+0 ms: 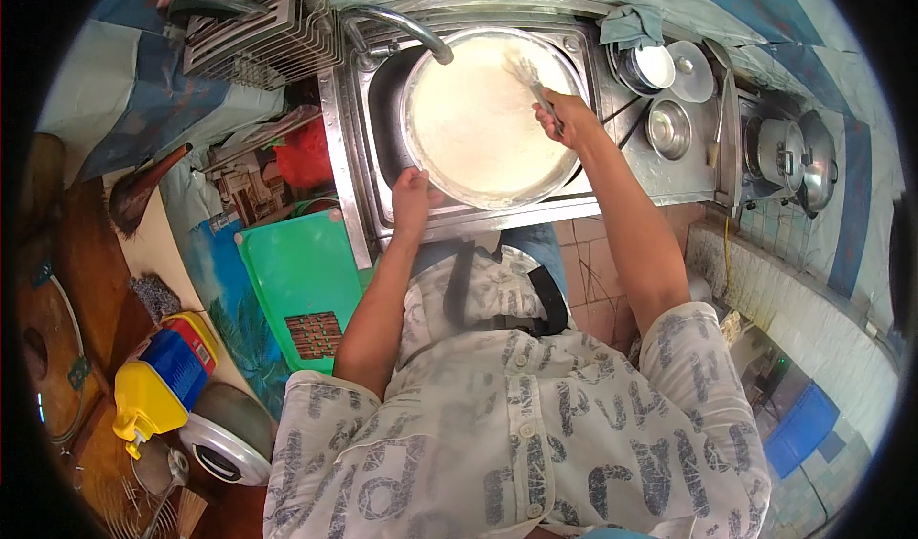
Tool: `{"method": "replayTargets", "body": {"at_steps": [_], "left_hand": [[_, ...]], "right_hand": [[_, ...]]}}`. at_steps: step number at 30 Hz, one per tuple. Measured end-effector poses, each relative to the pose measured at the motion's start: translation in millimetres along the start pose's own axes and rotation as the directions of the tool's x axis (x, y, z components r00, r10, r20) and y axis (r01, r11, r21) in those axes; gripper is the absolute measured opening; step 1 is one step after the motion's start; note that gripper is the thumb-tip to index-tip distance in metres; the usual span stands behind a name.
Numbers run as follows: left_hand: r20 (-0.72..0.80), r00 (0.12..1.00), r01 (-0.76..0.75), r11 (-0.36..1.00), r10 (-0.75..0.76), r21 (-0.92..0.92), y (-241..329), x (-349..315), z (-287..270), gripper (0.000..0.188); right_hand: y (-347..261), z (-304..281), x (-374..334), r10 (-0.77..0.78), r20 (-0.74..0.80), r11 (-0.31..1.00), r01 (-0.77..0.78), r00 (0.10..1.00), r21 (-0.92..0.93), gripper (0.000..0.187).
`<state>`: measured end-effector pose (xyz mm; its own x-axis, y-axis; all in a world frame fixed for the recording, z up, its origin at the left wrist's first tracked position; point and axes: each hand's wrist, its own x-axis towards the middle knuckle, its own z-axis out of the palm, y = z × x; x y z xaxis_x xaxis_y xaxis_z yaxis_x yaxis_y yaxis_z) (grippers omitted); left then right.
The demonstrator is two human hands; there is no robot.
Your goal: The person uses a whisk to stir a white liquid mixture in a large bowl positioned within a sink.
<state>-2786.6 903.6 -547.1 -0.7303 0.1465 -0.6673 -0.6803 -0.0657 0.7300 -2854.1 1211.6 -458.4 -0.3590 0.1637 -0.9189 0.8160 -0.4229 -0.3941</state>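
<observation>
A large round basin filled with pale cream-coloured batter or liquid sits over the metal sink. My right hand is closed around the handle of a whisk, whose wire end dips into the far right of the pale mixture. At the near left rim of the basin, my left hand is closed on the edge, its fingertips partly hidden. The curved metal faucet reaches over the basin's far left rim.
To the right stand a small metal bowl, a white-filled pot, a lid and a lidded pot. A wire rack stands far left. Lower left are a green board and a yellow jug.
</observation>
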Motion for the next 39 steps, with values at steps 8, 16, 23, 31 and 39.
{"method": "replayTargets", "body": {"at_steps": [8,16,23,31,39], "left_hand": [[0.001,1.0,-0.002,1.0,0.002,0.024,0.1,1.2,1.3,0.012],[0.007,1.0,-0.006,1.0,0.006,-0.011,3.0,-0.3,2.2,0.012],[-0.023,0.999,-0.039,0.999,0.038,-0.019,0.0,2.2,4.2,0.014],[-0.007,1.0,0.008,1.0,-0.008,0.021,2.2,0.5,1.9,0.013],[-0.001,1.0,-0.009,1.0,0.009,0.025,1.7,0.0,2.9,0.013]], "right_hand": [[57.5,-59.6,-17.6,0.144,-0.043,0.976,-0.134,0.989,0.171,0.043],[117.1,-65.6,-63.8,-0.101,0.023,0.691,0.087,0.995,-0.717,0.052],[140.0,-17.4,-32.0,-0.211,0.466,-0.288,0.401,0.859,-0.87,0.053],[105.1,66.9,-17.1,-0.571,0.4,-0.212,0.342,0.717,-0.915,0.023],[17.9,25.8,36.2,-0.713,0.502,-0.547,0.058,0.489,-0.835,0.011]]}}
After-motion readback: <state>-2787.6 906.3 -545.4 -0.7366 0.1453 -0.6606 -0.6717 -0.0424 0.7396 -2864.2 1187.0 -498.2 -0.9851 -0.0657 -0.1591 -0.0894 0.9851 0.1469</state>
